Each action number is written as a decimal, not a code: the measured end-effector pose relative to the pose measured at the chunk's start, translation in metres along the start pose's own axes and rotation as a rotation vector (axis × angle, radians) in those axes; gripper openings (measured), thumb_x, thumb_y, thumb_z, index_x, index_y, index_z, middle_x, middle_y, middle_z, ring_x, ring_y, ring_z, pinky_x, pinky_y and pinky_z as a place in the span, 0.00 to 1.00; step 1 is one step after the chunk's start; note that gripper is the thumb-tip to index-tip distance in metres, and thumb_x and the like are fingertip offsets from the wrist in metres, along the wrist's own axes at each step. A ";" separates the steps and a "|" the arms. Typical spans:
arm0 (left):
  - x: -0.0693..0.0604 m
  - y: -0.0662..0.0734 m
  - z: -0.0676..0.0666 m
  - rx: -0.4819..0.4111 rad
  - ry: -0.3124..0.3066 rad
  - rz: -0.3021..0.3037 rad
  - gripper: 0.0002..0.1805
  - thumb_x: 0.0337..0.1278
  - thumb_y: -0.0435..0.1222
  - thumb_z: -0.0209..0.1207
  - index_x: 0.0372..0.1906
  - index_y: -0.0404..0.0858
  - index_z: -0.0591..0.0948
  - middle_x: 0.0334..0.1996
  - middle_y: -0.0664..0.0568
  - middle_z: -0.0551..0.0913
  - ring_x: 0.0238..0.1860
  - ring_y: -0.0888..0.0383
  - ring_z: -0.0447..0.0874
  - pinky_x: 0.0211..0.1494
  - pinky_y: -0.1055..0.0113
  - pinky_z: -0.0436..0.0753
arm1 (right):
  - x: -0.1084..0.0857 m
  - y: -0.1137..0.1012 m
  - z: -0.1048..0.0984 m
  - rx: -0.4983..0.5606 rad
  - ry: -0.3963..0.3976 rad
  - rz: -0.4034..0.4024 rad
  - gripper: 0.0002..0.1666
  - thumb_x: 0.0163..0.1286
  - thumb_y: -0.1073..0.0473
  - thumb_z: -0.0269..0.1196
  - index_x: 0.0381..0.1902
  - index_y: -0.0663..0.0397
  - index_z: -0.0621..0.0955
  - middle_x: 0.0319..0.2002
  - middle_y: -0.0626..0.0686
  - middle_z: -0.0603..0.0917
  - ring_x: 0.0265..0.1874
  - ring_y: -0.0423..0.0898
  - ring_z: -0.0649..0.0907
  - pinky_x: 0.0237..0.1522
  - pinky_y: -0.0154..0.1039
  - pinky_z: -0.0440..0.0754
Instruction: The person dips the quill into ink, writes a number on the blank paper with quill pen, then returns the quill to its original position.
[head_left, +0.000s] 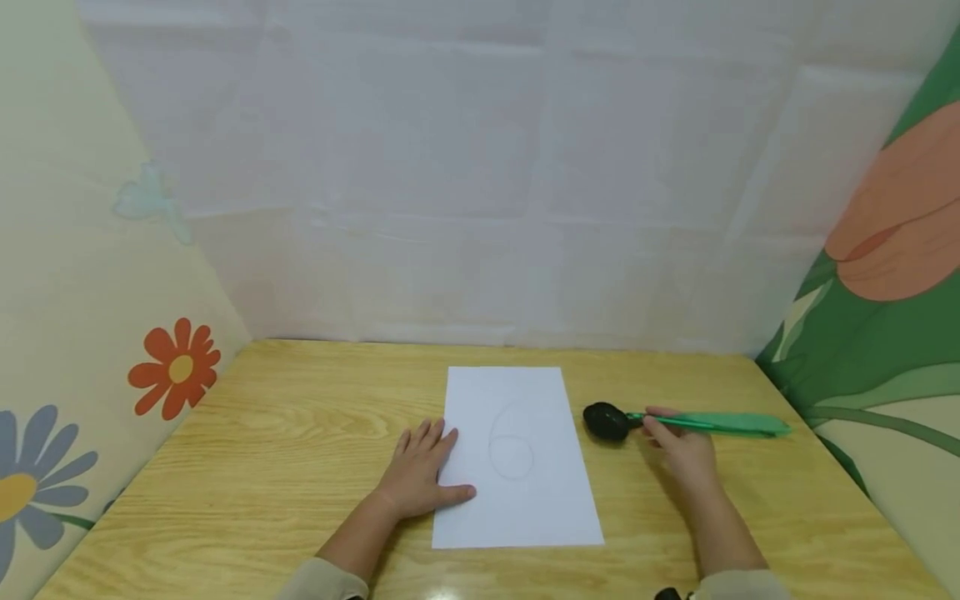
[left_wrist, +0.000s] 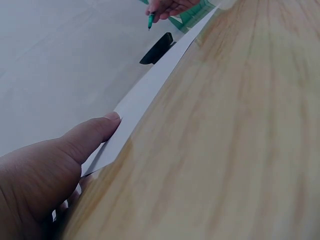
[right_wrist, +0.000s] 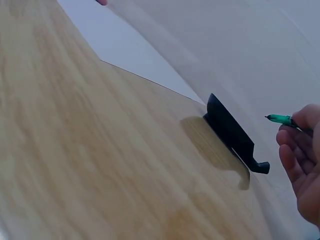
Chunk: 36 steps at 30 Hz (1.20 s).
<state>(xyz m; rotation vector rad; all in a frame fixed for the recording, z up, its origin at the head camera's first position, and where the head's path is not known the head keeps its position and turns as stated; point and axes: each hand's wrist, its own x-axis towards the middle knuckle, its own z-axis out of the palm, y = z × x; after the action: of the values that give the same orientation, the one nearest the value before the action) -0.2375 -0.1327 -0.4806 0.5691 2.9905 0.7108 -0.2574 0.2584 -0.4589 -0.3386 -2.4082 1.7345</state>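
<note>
My left hand [head_left: 416,477] rests on the left edge of a white paper sheet [head_left: 555,500], fingers spread and thumb on the sheet. Faint lines on the paper form a shape like a 6 [head_left: 512,477]. My right hand [head_left: 686,454] pinches a slim green pen [right_wrist: 280,119] between thumb and fingers, its dark tip pointing toward the paper and held off the table. Just beyond the paper's right edge lies a black spoon-shaped object [head_left: 606,422] with a short bent neck [right_wrist: 260,166]. A green strip-like thing [head_left: 738,423] extends right from behind the right hand; whether it joins the black object is hidden.
The wood-grain table [head_left: 285,433] spreads around the paper. A white sheet of cloth or plastic [head_left: 480,167] hangs along its back edge. Flower-printed panels stand on the left [head_left: 67,275] and right [head_left: 892,333].
</note>
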 end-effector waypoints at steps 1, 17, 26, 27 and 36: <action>0.000 0.000 0.000 0.002 0.000 -0.002 0.52 0.50 0.63 0.63 0.73 0.34 0.63 0.76 0.35 0.54 0.78 0.35 0.44 0.77 0.37 0.42 | 0.001 0.000 -0.001 -0.009 0.003 0.008 0.31 0.71 0.45 0.60 0.64 0.59 0.76 0.33 0.36 0.87 0.33 0.33 0.83 0.40 0.27 0.79; 0.000 -0.001 -0.003 0.006 -0.001 -0.017 0.52 0.50 0.64 0.63 0.73 0.35 0.63 0.77 0.36 0.53 0.78 0.36 0.43 0.78 0.38 0.41 | 0.004 -0.001 -0.009 -0.136 0.074 -0.067 0.26 0.72 0.48 0.59 0.60 0.58 0.78 0.46 0.51 0.87 0.34 0.27 0.79 0.38 0.23 0.78; 0.001 -0.001 0.000 0.006 -0.009 -0.018 0.53 0.50 0.65 0.62 0.74 0.36 0.63 0.77 0.37 0.53 0.78 0.37 0.43 0.78 0.38 0.42 | 0.002 0.001 -0.013 -0.399 0.063 -0.189 0.19 0.74 0.51 0.56 0.55 0.56 0.80 0.50 0.62 0.84 0.48 0.55 0.81 0.45 0.40 0.77; 0.001 -0.001 0.000 0.007 -0.009 -0.017 0.53 0.50 0.65 0.62 0.74 0.36 0.63 0.77 0.37 0.53 0.78 0.37 0.43 0.78 0.38 0.42 | 0.002 0.001 -0.013 -0.412 0.052 -0.185 0.19 0.74 0.50 0.56 0.55 0.54 0.80 0.51 0.62 0.83 0.50 0.56 0.81 0.47 0.43 0.77; 0.002 -0.001 0.001 0.008 -0.011 -0.018 0.53 0.50 0.65 0.62 0.74 0.36 0.63 0.77 0.37 0.53 0.78 0.37 0.43 0.78 0.38 0.42 | -0.004 0.003 -0.011 -0.378 0.080 -0.324 0.15 0.74 0.56 0.57 0.52 0.59 0.81 0.49 0.61 0.85 0.48 0.54 0.82 0.47 0.37 0.79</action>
<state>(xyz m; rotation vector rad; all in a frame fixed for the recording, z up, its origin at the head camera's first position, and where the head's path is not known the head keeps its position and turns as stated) -0.2394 -0.1324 -0.4814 0.5438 2.9859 0.6918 -0.2504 0.2680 -0.4580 -0.0516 -2.5507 1.1126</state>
